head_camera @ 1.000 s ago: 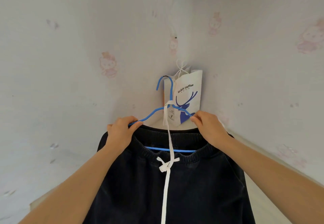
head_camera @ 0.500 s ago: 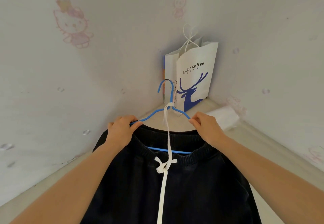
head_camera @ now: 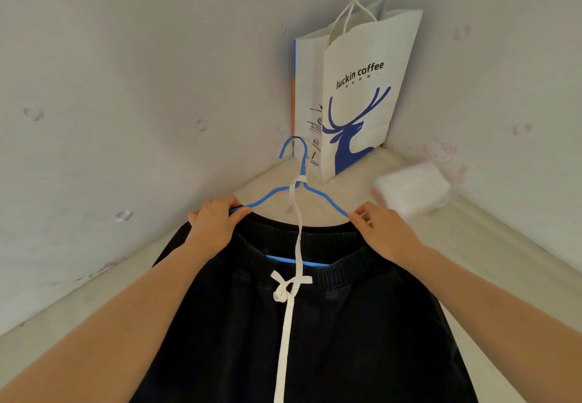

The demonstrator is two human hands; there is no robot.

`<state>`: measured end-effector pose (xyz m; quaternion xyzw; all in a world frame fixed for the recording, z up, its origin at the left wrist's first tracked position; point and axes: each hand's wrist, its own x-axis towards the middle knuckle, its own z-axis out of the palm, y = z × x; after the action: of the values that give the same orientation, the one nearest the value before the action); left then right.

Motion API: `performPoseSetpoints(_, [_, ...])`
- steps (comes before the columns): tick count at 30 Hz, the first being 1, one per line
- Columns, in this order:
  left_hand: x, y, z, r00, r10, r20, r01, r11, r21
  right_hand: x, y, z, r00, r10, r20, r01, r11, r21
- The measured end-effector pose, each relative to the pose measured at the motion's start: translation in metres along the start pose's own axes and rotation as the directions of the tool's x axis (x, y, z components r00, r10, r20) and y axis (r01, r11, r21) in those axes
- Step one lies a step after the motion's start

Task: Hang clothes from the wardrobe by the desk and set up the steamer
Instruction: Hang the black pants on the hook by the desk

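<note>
- Still, my left hand (head_camera: 214,226) pinched the blue hanger (head_camera: 267,196) by one shoulder and my right hand (head_camera: 382,232) by the other, as before.
- The paper bag (head_camera: 362,87) had risen to the upper right; the dark trousers (head_camera: 362,339), lower centre, I judged unhung.
- The hanger's bar ran left-right, hook pointing up-frame toward the bag.

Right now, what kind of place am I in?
Likely a bedroom corner or wardrobe interior: pink cartoon-print walls, a paper coffee bag in the corner, and a dark garment on a blue hanger.
</note>
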<state>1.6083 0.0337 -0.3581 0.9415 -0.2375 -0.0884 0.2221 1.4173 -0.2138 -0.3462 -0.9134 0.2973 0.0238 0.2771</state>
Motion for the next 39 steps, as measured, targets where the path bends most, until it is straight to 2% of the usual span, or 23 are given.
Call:
performPoseSetpoints(2, [0.0,-0.004,0.0,1.0,-0.005,0.006,0.005,1.0,-0.016,-0.009,0.011,-0.001,0.999,0.017,0.032,-0.018,1.0,0.014])
performPoseSetpoints(5, [0.0,-0.007,0.001,1.0,-0.001,0.016,0.002,1.0,-0.021,-0.02,0.023,-0.001,0.998,0.02,0.056,-0.029,0.986,0.167])
performPoseSetpoints(7, [0.001,-0.008,0.001,1.0,0.001,0.029,-0.001,1.0,-0.028,-0.022,0.027,0.002,0.999,-0.006,0.04,0.0,0.987,0.161])
performPoseSetpoints(10, [0.003,-0.008,0.0,1.0,0.006,0.024,-0.004,0.997,-0.071,-0.021,0.025,0.006,0.999,-0.026,-0.038,0.031,0.988,0.153])
performPoseSetpoints(15, [0.019,-0.007,-0.006,0.992,0.019,-0.126,-0.036,0.99,-0.133,0.0,0.012,-0.001,0.972,-0.06,-0.229,0.09,0.988,0.123])
performPoseSetpoints(19, [0.037,-0.002,-0.005,0.959,0.104,-0.263,-0.118,0.992,-0.039,0.02,-0.001,-0.007,0.943,-0.046,-0.33,0.055,0.998,0.019])
performPoseSetpoints(24, [0.001,0.001,0.021,0.943,0.184,-0.277,-0.145,0.977,0.157,0.02,0.005,0.012,0.941,-0.034,-0.337,0.013,0.998,-0.066])
performPoseSetpoints(27, [-0.04,-0.007,0.043,0.956,0.214,-0.201,-0.159,0.953,0.258,0.021,0.008,0.019,0.941,-0.059,-0.333,0.017,0.992,-0.128])
performPoseSetpoints(29, [-0.055,-0.012,0.054,0.98,0.166,-0.111,-0.128,0.948,0.29,0.022,0.011,0.021,0.934,-0.146,-0.326,0.058,0.962,-0.265])
performPoseSetpoints(32, [-0.057,-0.017,0.063,0.99,0.128,-0.051,-0.105,0.942,0.318,0.024,0.016,0.024,0.93,-0.245,-0.274,0.099,0.885,-0.456])
performPoseSetpoints(36, [-0.051,-0.018,0.066,0.994,0.104,-0.025,-0.09,0.94,0.329,0.023,0.014,0.026,0.938,-0.275,-0.211,0.13,0.843,-0.522])
performPoseSetpoints(39, [-0.045,-0.016,0.067,0.996,0.084,-0.012,-0.075,0.94,0.334,0.021,0.012,0.028,0.94,-0.27,-0.207,0.134,0.853,-0.505])
